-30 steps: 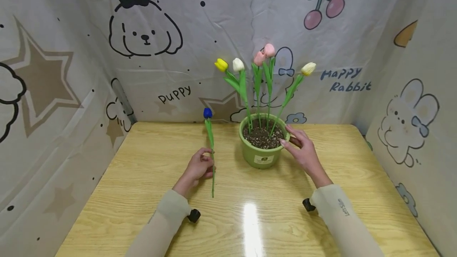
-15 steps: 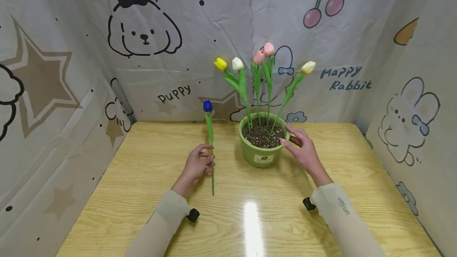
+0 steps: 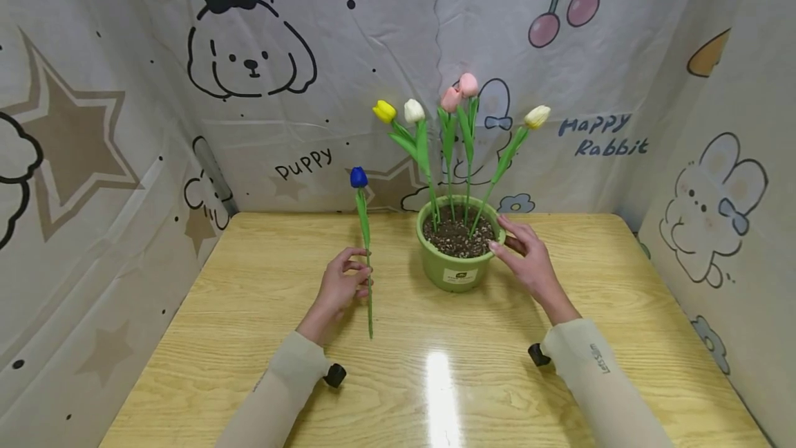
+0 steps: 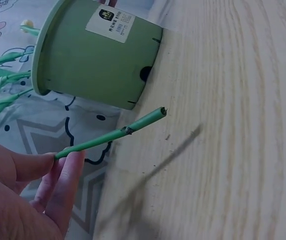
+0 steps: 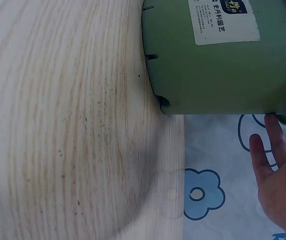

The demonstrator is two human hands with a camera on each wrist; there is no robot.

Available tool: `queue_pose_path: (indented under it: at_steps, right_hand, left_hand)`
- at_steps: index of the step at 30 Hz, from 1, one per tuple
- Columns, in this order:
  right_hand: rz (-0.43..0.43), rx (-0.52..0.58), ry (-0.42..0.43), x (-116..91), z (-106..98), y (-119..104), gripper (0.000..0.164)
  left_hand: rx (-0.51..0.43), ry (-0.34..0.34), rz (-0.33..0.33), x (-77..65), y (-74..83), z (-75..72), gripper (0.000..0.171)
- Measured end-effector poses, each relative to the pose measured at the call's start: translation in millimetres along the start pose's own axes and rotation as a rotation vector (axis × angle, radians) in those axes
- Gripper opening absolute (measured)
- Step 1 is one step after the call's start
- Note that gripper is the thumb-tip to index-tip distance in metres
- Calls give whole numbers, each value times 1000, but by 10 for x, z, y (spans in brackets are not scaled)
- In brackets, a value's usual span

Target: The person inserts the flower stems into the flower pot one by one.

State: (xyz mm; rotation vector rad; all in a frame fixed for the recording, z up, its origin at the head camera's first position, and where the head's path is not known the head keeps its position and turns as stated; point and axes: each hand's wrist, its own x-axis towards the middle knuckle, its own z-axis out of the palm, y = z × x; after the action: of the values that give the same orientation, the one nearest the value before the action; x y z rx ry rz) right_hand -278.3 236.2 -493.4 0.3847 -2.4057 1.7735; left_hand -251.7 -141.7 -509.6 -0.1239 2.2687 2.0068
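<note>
My left hand (image 3: 340,285) pinches the thin green stem of an artificial blue tulip (image 3: 358,178) between thumb and fingers. The tulip stands nearly upright left of the pot, bloom on top. In the left wrist view the bare lower stem (image 4: 110,136) sticks out past the fingertips, its cut end above the table and apart from its shadow. With thumb over the rim and fingers outside, my right hand (image 3: 527,261) holds the right side of a green flowerpot (image 3: 457,275). Soil fills the pot, and yellow, white (image 3: 414,111), pink (image 3: 451,99) and cream tulips (image 3: 537,117) stand in it.
The pot stands on a wooden table (image 3: 249,365) near its back edge. Printed cloth (image 3: 280,137) hangs behind and on both sides. Small dark crumbs (image 5: 103,135) lie on the wood close to the pot.
My left hand has lifted the blue tulip a little, and its bloom now sits higher and slightly further left. The right hand and the pot have stayed in place.
</note>
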Motion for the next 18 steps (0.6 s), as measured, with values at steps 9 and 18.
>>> queue_pose_path:
  at_steps: [9, 18]
  right_hand:
    - [9, -10, -4, -9, 3, 3, 62]
    - [1, -21, 3, -20, 3, -27, 60]
  left_hand:
    - [-13, 24, 39, -17, 81, 5, 35]
    - [-17, 4, 65, -66, 278, 20, 35]
